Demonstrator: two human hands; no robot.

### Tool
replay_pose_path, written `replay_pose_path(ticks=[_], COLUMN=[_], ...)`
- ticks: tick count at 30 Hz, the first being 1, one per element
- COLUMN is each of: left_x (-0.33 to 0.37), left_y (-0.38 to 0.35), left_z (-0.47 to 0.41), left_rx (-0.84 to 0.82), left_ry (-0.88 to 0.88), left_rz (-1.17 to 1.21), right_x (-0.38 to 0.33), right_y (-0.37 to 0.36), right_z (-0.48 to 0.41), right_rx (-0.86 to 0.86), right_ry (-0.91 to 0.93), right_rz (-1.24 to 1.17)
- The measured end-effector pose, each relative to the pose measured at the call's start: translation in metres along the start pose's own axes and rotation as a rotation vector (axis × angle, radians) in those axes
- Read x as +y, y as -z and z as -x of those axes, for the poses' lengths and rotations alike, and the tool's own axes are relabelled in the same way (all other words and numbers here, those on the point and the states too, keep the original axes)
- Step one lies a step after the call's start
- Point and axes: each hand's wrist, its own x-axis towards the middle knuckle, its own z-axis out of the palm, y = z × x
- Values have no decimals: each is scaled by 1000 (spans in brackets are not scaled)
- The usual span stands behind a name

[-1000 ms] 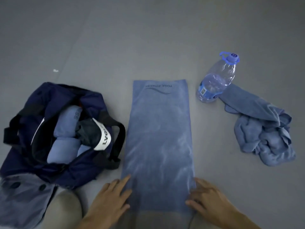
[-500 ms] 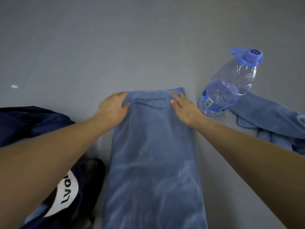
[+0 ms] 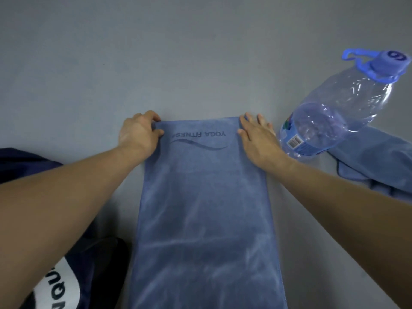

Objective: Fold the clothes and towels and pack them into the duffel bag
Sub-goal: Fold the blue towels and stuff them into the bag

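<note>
Two far corners of the yoga towel (soft, light, judged best lifted there) are held: pinched by left hand, pressed flat by right hand.

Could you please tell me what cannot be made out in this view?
Head view:
- Duffel bag: contents hidden by left arm, cut by bottom edge.
- Folded towel: near end cut by bottom edge.
- Second towel: cut by right edge, partly behind water bottle.
</note>
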Motion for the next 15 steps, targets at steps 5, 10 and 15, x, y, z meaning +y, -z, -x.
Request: replay_pose_path(ticks=[5, 10, 15], left_x=[11, 6, -18], left_y=[16, 57, 75], left_z=[9, 54, 138], left_rx=[83, 195, 207], left_ry=[29, -32, -112], left_rz=[120, 292, 311], right_x=[-1, -21, -26], right_y=[5, 32, 50], right_z=[20, 55, 130], right_rx=[253, 383, 381], right_ry=[20, -106, -147], right_rz=[-113, -312, -445])
